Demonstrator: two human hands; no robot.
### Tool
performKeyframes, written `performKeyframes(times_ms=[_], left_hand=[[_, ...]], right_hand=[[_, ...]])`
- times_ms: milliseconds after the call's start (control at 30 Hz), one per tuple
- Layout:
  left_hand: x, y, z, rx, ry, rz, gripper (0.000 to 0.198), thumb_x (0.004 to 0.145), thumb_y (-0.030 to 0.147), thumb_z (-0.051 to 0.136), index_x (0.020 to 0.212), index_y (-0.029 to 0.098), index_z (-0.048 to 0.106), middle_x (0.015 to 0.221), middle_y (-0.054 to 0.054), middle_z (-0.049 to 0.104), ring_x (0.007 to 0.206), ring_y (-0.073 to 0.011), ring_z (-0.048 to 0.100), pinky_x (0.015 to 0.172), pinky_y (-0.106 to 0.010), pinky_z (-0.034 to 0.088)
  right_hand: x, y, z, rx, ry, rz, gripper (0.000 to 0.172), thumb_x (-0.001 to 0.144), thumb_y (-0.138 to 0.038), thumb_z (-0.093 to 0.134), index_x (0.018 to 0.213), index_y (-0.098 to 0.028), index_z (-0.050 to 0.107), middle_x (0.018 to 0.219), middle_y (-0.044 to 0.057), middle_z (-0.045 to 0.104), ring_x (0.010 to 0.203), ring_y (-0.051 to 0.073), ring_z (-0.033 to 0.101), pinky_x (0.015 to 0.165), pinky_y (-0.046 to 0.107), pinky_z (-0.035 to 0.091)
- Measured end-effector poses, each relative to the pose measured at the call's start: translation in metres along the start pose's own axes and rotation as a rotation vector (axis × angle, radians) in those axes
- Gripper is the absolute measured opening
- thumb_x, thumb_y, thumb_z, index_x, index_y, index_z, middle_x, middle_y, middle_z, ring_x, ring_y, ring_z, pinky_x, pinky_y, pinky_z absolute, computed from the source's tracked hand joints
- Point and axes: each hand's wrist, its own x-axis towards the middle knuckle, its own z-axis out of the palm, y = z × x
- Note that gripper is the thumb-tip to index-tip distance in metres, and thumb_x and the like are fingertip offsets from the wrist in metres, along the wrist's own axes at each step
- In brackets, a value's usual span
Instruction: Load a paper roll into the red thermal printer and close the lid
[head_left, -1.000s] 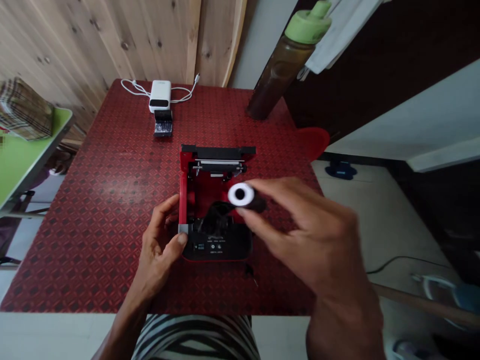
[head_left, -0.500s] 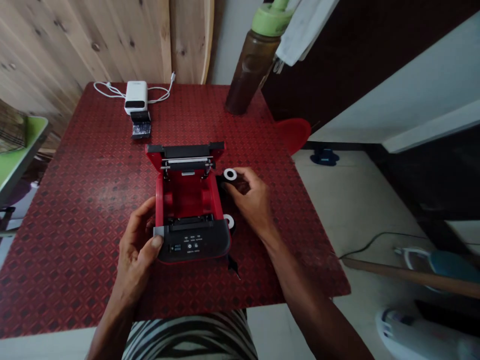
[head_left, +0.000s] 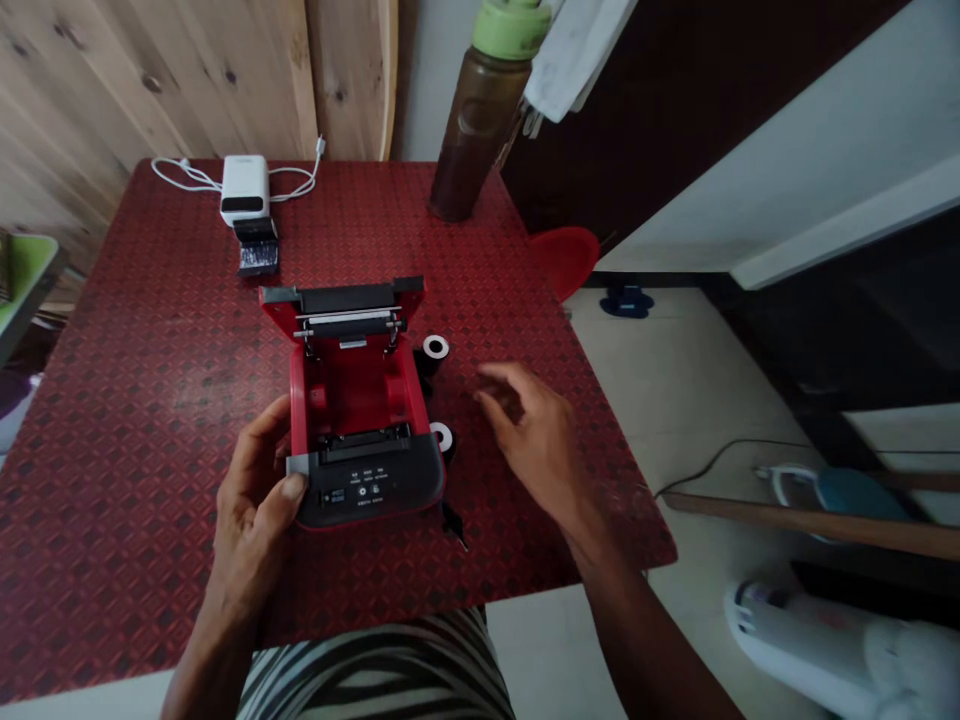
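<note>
A red and black label printer [head_left: 367, 475] stands on the table with its lid [head_left: 345, 300] raised and its red inner bay bare. My left hand [head_left: 255, 490] grips the printer's front left corner, thumb on top and fingers along the side. Close against the printer's right side stand two black ribbon rolls with white cores, the far roll [head_left: 433, 352] and the near roll [head_left: 444, 440]. A loose black ribbon end [head_left: 454, 525] lies by the front right corner. To the right of the rolls hovers my right hand [head_left: 532, 425], fingers curled but apart, holding nothing.
At the back left of the patterned red table [head_left: 187, 330] lies a white power bank [head_left: 245, 185] with a white cable, a small black item [head_left: 257, 250] before it. A brown bottle [head_left: 476, 125] with a green cap stands at the back edge. Behind is a red stool [head_left: 566, 260].
My right hand has let go of the far ribbon roll and moved off to the right. My left hand stays on the printer. The whole view has shifted slightly.
</note>
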Motion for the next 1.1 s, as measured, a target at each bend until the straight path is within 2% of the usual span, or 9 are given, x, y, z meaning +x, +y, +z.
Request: performKeyframes(times_ms=[100,200,333,500,633,733,800,900,1100], left_hand=[[0.0,0.002,0.002,-0.006,-0.001,-0.011,0.065,0.096,0.056,0.085,0.156,0.035,0.073,0.156,-0.006,0.074,0.139,-0.0363,0.073,0.112,-0.045,0.063],[0.001,-0.001,0.0,0.004,-0.001,0.006,0.064,0.096,0.055,0.085,0.156,0.035,0.073,0.157,-0.006,0.074,0.138,-0.0352,0.074,0.109,-0.042,0.063],[0.002,-0.007,-0.005,0.015,-0.025,0.041,0.063,0.099,0.052,0.082,0.158,0.033,0.071,0.16,-0.007,0.072,0.142,-0.0347,0.072,0.111,-0.042,0.062],[0.001,-0.009,-0.007,0.009,-0.067,0.04,0.062,0.103,0.05,0.079,0.162,0.033,0.067,0.161,-0.008,0.071,0.141,-0.0341,0.072,0.114,-0.044,0.06],[0.002,-0.009,-0.007,0.002,-0.08,0.054,0.062,0.104,0.051,0.079,0.162,0.032,0.066,0.161,-0.008,0.071,0.139,-0.0332,0.073,0.112,-0.042,0.06],[0.002,-0.008,-0.007,0.012,-0.093,0.066,0.063,0.104,0.053,0.079,0.162,0.033,0.066,0.16,-0.008,0.071,0.138,-0.0336,0.073,0.108,-0.043,0.061],[0.002,-0.008,-0.008,0.027,-0.097,0.076,0.062,0.104,0.054,0.079,0.161,0.033,0.066,0.161,-0.008,0.07,0.141,-0.0354,0.071,0.108,-0.045,0.062],[0.001,-0.007,-0.008,0.039,-0.107,0.083,0.061,0.105,0.055,0.077,0.161,0.034,0.066,0.16,-0.008,0.07,0.141,-0.036,0.07,0.11,-0.048,0.061],[0.0,-0.009,-0.007,0.008,-0.121,0.063,0.061,0.107,0.053,0.076,0.164,0.035,0.062,0.163,-0.008,0.067,0.145,-0.0344,0.066,0.123,-0.052,0.053]], right_hand=[[-0.027,-0.009,-0.008,0.009,-0.118,-0.001,0.023,0.093,-0.019,0.072,0.113,-0.026,0.081,0.103,0.005,0.086,0.082,0.022,0.08,0.077,0.037,0.067],[-0.041,-0.015,0.005,0.056,-0.164,-0.039,0.041,0.089,-0.011,0.07,0.125,-0.026,0.08,0.122,0.007,0.087,0.106,0.025,0.084,0.094,0.042,0.069],[-0.045,-0.017,0.018,0.102,-0.115,-0.075,0.032,0.094,-0.013,0.065,0.119,-0.026,0.08,0.121,0.008,0.088,0.114,0.027,0.084,0.104,0.047,0.068],[-0.043,-0.039,-0.025,-0.055,-0.034,-0.101,0.03,0.098,-0.02,0.068,0.125,-0.028,0.077,0.118,0.004,0.089,0.106,0.027,0.086,0.095,0.044,0.071],[-0.018,-0.083,-0.045,-0.136,-0.077,-0.382,0.03,0.105,-0.017,0.069,0.132,-0.027,0.072,0.121,0.006,0.085,0.108,0.026,0.083,0.098,0.044,0.069],[0.008,-0.112,-0.024,-0.28,-0.202,-0.609,0.024,0.107,-0.008,0.067,0.128,-0.019,0.074,0.119,0.01,0.085,0.109,0.027,0.081,0.102,0.045,0.067],[0.022,-0.126,-0.002,-0.475,-0.306,-0.658,0.021,0.104,0.0,0.069,0.115,-0.016,0.077,0.11,0.01,0.085,0.102,0.028,0.08,0.096,0.043,0.066],[0.033,-0.143,0.02,-0.673,-0.426,-0.629,0.017,0.101,0.0,0.075,0.105,-0.016,0.078,0.103,0.01,0.084,0.098,0.029,0.079,0.086,0.04,0.063],[0.044,-0.165,0.032,-0.796,-0.561,-0.45,0.018,0.106,-0.003,0.07,0.105,-0.017,0.081,0.103,0.01,0.087,0.103,0.029,0.082,0.091,0.041,0.058]])
